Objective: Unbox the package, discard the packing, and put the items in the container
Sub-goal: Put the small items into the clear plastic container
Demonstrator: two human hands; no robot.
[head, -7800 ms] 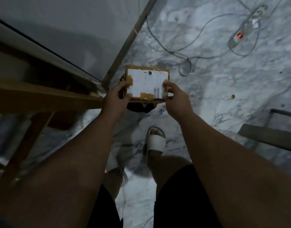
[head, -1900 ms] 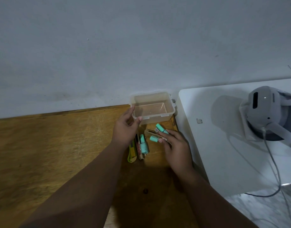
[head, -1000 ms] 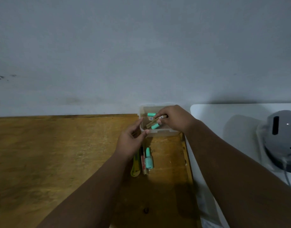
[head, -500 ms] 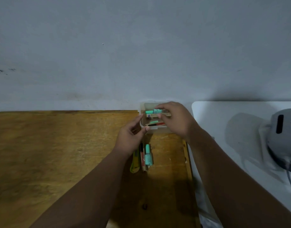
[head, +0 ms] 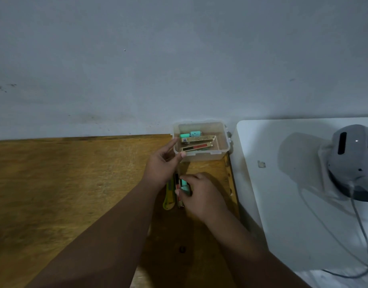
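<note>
While the left hand (head: 162, 167) steadies the container (head: 206, 157) at its near-left corner, thumb on the near wall and forefinger along the left wall in a light pinch, I have the right hand (head: 201, 197) down on the wooden table (head: 75, 183) just near of it, fingers curled over a teal tube (head: 184, 187) and gripping it. To do this pick well I would close on the tube alone, since a slim dark stick (head: 176, 180) lies right against it on the left and a yellow cutter (head: 169, 196) sits just beyond that; a sloppy pinch would drag the stick along or roll the tube away. Then I would lift straight up, carry it far over the rim and lower it into the open space at the right of the container, not drop it on the pile. The left hand's job is to stop the light plastic sliding. The container is a clear, lidless rectangular tub at the far right corner of the wooden table, close to the grey wall (head: 179, 59) and beside a white table (head: 283, 204). Inside lie two teal pieces (head: 190, 134) at the far side and two slim gold boxes (head: 196, 139), the nearer one with a red and black face, though in this dim light I cannot say whether anything lies under them
</note>
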